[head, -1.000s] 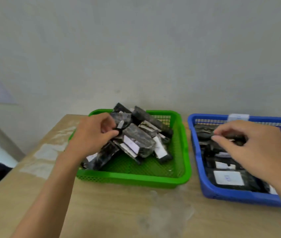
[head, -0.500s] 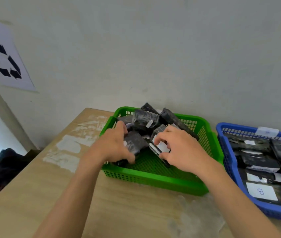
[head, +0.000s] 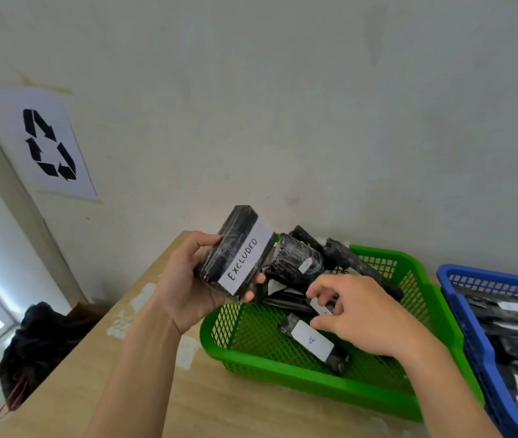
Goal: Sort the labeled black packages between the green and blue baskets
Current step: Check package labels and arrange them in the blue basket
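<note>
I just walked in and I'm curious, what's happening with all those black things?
A person is sorting black wrapped packages. Their left hand holds up a package labelled EXCLUDED beside the green basket. Their right hand reaches into that basket's pile, next to a package marked A; whether it grips anything is unclear. More packages lie in the blue basket.

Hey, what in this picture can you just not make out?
Head view, small package under the right hand: fingers cover its label, and whether they grip it is unclear.
Head view, blue basket: cut off by the right edge, and the labels inside are blurred.
Head view, wrapped package behind the EXCLUDED package held in the left hand: its label is too small to read.
</note>
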`<state>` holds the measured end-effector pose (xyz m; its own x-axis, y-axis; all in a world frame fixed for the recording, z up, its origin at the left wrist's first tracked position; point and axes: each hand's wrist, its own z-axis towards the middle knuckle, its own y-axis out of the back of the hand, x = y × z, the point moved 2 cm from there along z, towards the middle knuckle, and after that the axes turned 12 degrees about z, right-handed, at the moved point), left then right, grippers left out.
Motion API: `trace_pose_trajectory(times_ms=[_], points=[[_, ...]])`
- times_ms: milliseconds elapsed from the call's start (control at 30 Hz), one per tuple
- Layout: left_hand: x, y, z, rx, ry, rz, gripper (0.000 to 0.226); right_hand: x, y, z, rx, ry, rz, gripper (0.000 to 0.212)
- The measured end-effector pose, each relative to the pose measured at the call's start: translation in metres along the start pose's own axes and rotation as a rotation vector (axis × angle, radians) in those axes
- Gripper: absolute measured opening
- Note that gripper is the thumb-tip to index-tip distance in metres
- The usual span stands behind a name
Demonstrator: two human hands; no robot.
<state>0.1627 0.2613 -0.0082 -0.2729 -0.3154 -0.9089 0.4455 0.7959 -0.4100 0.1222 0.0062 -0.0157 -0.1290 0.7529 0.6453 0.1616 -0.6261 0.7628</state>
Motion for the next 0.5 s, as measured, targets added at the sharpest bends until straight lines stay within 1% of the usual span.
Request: trace_pose_trajectory(times_ms=[67, 100, 133, 167, 200, 233, 267, 333, 433, 467, 500], points=[[0.001, -0.002, 0.001, -0.016, -0.034, 0.029, 0.047, 0.001, -0.001, 0.001, -0.01, 0.005, 0.029, 0.034], [0.002, -0.003, 0.002, -0.047, -0.091, 0.091, 0.043, 0.001, -0.002, 0.002, -0.017, 0.009, 0.046, 0.032], [0.002, -0.003, 0.003, -0.117, -0.177, 0.231, 0.042, 0.002, -0.005, 0.002, -0.015, 0.013, 0.061, 0.032], [0.002, -0.003, 0.004, -0.224, -0.281, 0.453, 0.05, 0.003, -0.009, 0.003, 0.0, 0.019, 0.069, 0.033], [0.0, -0.004, 0.003, -0.343, -0.397, 0.715, 0.063, 0.004, -0.013, 0.004, 0.029, 0.024, 0.069, 0.034], [-0.001, -0.006, 0.002, -0.404, -0.498, 0.923, 0.077, 0.005, -0.018, 0.005, 0.068, 0.031, 0.058, 0.036], [-0.001, -0.007, 0.003, -0.424, -0.569, 1.057, 0.087, 0.006, -0.024, 0.006, 0.101, 0.04, 0.03, 0.038], [0.001, -0.006, 0.004, -0.406, -0.618, 1.132, 0.096, 0.008, -0.033, 0.008, 0.129, 0.062, -0.089, 0.048], [0.002, -0.002, 0.003, -0.424, -0.622, 1.144, 0.098, 0.017, -0.045, 0.012, 0.202, 0.141, -0.358, 0.068], [0.002, -0.001, 0.003, -0.436, -0.622, 1.148, 0.097, 0.021, -0.049, 0.014, 0.242, 0.165, -0.439, 0.069], [0.001, 0.001, 0.003, -0.449, -0.622, 1.148, 0.097, 0.024, -0.051, 0.015, 0.274, 0.177, -0.507, 0.066]])
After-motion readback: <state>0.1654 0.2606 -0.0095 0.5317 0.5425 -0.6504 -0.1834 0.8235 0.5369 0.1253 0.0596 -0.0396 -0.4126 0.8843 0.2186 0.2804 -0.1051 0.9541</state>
